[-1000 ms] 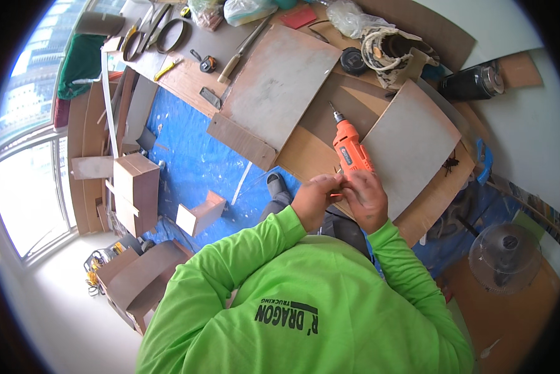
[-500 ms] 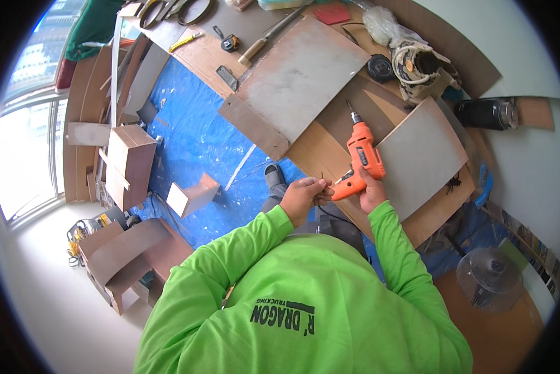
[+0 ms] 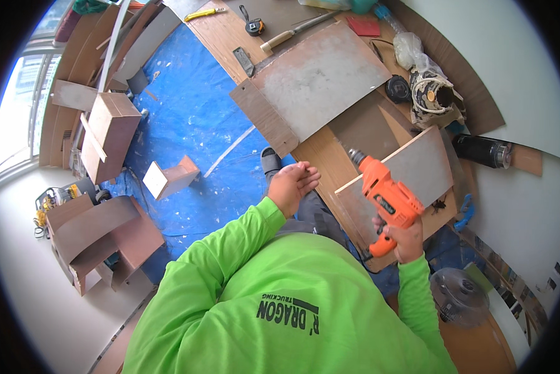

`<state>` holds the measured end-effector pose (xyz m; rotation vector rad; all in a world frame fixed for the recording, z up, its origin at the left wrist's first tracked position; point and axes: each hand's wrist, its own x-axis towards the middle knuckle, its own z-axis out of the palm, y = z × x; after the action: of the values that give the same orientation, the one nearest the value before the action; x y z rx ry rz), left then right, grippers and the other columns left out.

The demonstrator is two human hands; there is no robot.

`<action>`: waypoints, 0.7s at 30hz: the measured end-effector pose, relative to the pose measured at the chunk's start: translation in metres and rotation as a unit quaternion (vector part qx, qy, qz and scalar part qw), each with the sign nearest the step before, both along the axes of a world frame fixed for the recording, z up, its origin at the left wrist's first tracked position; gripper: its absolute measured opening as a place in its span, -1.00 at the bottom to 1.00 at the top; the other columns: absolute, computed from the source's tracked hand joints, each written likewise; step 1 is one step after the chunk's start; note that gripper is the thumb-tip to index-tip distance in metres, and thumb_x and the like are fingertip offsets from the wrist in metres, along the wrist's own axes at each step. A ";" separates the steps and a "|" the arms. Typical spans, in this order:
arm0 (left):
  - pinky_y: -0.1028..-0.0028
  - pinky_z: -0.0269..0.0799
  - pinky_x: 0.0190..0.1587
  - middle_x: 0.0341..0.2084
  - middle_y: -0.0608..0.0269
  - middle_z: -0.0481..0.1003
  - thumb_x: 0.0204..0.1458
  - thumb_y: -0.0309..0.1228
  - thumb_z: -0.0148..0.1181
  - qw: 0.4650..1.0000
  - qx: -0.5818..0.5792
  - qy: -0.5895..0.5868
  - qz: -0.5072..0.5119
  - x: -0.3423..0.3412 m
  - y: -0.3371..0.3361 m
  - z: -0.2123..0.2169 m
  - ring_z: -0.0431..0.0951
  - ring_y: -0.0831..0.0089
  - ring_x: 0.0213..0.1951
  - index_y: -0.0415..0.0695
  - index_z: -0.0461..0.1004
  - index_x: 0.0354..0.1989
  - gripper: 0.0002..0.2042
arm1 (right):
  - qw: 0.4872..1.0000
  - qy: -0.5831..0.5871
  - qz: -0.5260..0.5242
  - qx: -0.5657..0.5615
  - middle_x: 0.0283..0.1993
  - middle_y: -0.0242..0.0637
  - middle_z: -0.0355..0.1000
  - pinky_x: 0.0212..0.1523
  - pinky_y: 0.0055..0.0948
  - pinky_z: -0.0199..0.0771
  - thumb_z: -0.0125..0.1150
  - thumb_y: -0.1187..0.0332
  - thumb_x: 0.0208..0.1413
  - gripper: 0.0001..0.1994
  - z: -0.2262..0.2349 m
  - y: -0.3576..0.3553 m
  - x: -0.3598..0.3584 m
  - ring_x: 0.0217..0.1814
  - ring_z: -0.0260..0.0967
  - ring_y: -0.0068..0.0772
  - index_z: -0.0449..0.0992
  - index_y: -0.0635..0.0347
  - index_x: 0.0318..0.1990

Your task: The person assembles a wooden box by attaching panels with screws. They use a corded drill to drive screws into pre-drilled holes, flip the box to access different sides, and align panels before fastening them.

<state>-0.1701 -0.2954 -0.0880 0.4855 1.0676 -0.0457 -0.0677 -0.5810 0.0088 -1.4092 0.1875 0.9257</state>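
Note:
My right hand [image 3: 406, 240] grips the handle of an orange power drill [image 3: 389, 192], its chuck pointing away and to the left. Beneath the drill lies a grey panel [image 3: 426, 165] with a pale far edge; the drill and hand cover part of it. To the left, my left hand [image 3: 292, 188] is turned partly palm up over my lap, thumb against its curled fingers. Whatever those fingers may hold is too small or hidden to make out. Beyond both hands lies a larger grey-faced board [image 3: 323, 78], with a narrow brown strip [image 3: 264, 117] along its left side.
A chisel-like tool [image 3: 292, 32], tape measure [image 3: 254, 26], yellow cutter [image 3: 205, 14] and round black case [image 3: 398, 89] lie on the worktop. A black flask [image 3: 482, 151] is at right. Blue sheeting [image 3: 192, 93] covers the floor, with a small wooden box [image 3: 171, 177] on it.
The drill has moved right and nearer in my right hand, away from my left hand. The left hand has turned more palm up. The view has shifted, and the near panel's pale edge now shows.

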 end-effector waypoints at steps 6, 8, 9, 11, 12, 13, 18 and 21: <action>0.27 0.63 0.06 -0.11 0.09 0.57 0.43 -0.30 -0.11 0.991 -0.103 -0.062 0.064 0.009 0.009 -0.012 0.64 0.24 -0.03 -0.16 0.38 -0.05 -0.80 | 0.992 -0.044 0.089 -0.083 0.14 -0.08 0.49 0.04 -0.30 0.64 0.23 0.71 -0.04 -0.32 0.063 0.021 -0.023 0.01 0.58 -0.31 0.22 0.35 0.32; 0.28 0.64 0.03 -0.12 0.10 0.58 0.43 -0.31 -0.10 0.990 -0.113 -0.051 0.064 0.010 0.009 -0.006 0.65 0.24 -0.04 -0.15 0.38 -0.07 -0.81 | 0.986 -0.068 0.113 -0.102 0.13 -0.11 0.48 0.09 -0.33 0.60 0.25 0.72 -0.03 -0.34 0.064 0.025 -0.027 0.03 0.57 -0.36 0.22 0.35 0.29; 0.29 0.65 0.01 -0.13 0.10 0.58 0.43 -0.32 -0.10 0.990 -0.114 -0.044 0.065 0.010 0.013 -0.001 0.65 0.24 -0.05 -0.15 0.38 -0.08 -0.81 | 0.984 -0.070 0.121 -0.107 0.13 -0.12 0.48 0.09 -0.33 0.59 0.25 0.72 -0.04 -0.34 0.064 0.029 -0.027 0.03 0.56 -0.36 0.22 0.35 0.29; 0.30 0.66 -0.03 -0.16 0.12 0.59 0.43 -0.31 -0.09 0.990 -0.117 -0.049 0.070 0.009 0.016 -0.003 0.66 0.25 -0.07 -0.15 0.38 -0.10 -0.82 | 0.982 -0.067 0.132 -0.116 0.12 -0.12 0.47 0.10 -0.33 0.58 0.25 0.72 -0.04 -0.35 0.065 0.035 -0.027 0.03 0.56 -0.37 0.22 0.34 0.27; 0.31 0.67 -0.05 -0.17 0.12 0.59 0.43 -0.31 -0.08 0.989 -0.116 -0.050 0.072 0.007 0.017 -0.005 0.67 0.25 -0.08 -0.15 0.37 -0.11 -0.82 | 0.982 -0.063 0.134 -0.119 0.13 -0.13 0.47 0.10 -0.33 0.59 0.25 0.73 -0.04 -0.35 0.064 0.037 -0.028 0.03 0.56 -0.37 0.23 0.34 0.27; 0.31 0.67 -0.07 -0.18 0.12 0.59 0.43 -0.30 -0.07 0.990 -0.114 -0.049 0.071 0.006 0.018 -0.007 0.67 0.25 -0.08 -0.16 0.37 -0.11 -0.82 | 0.981 -0.058 0.137 -0.122 0.13 -0.13 0.46 0.09 -0.33 0.59 0.25 0.73 -0.05 -0.36 0.064 0.039 -0.028 0.03 0.56 -0.37 0.23 0.34 0.26; 0.33 0.68 -0.11 -0.21 0.07 0.58 0.42 -0.30 -0.07 0.990 -0.104 -0.053 0.081 0.004 0.019 -0.011 0.67 0.26 -0.11 -0.16 0.36 -0.13 -0.81 | 0.980 -0.066 0.139 -0.127 0.14 -0.11 0.45 0.09 -0.33 0.59 0.25 0.73 -0.06 -0.35 0.061 0.048 -0.029 0.05 0.56 -0.36 0.22 0.33 0.26; 0.33 0.67 -0.14 -0.23 0.07 0.58 0.43 -0.29 -0.07 0.991 -0.094 -0.049 0.079 0.004 0.019 -0.013 0.66 0.28 -0.16 -0.16 0.36 -0.13 -0.81 | 0.980 -0.060 0.135 -0.131 0.15 -0.11 0.45 0.10 -0.33 0.58 0.23 0.73 -0.05 -0.36 0.061 0.057 -0.027 0.06 0.56 -0.36 0.21 0.33 0.26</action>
<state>-0.1662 -0.2765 -0.1013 0.2292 0.9912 0.0169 -0.0948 -0.5243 0.0695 -1.7602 0.0283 1.0620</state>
